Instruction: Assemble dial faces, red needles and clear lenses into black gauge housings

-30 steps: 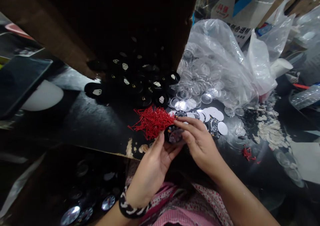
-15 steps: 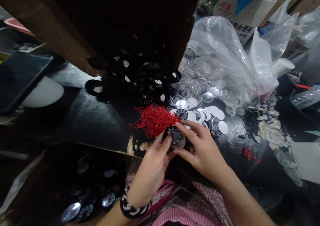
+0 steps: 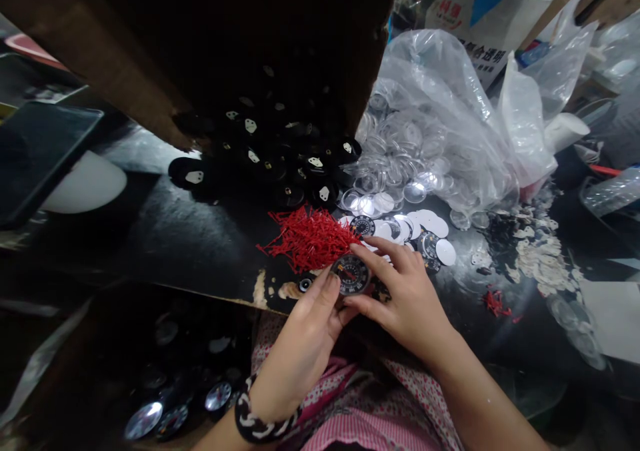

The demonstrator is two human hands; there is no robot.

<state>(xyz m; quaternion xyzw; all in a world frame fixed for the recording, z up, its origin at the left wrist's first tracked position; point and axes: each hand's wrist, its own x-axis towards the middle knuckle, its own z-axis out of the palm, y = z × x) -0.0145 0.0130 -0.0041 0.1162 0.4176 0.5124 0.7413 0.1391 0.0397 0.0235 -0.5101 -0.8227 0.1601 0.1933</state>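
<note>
Between my two hands is a small round dial gauge [image 3: 351,275] with a black face, pale markings and a red pointer. My left hand [image 3: 313,324] grips its left side, the thumb lying at the rim. My right hand [image 3: 405,298] closes on the other side, with fingers at the top edge and the thumb below. Just beyond the gauge lies a heap of thin red pointers [image 3: 314,238]. White and black dial discs [image 3: 431,224] are spread to the right of that heap, some face down.
Clear round covers [image 3: 395,164] spill from a plastic bag [image 3: 440,71] at the back right. Black round cases [image 3: 287,194] lie at the mouth of a tipped cardboard box [image 3: 135,98]. Finished-looking gauges [image 3: 143,420] sit below the table edge at left. Few red pointers [image 3: 495,302] lie at right.
The clear cover, earlier tilted and offset over the gauge, now lies in line with it, and the dial shows plainly. My left thumb has shifted to the rim.
</note>
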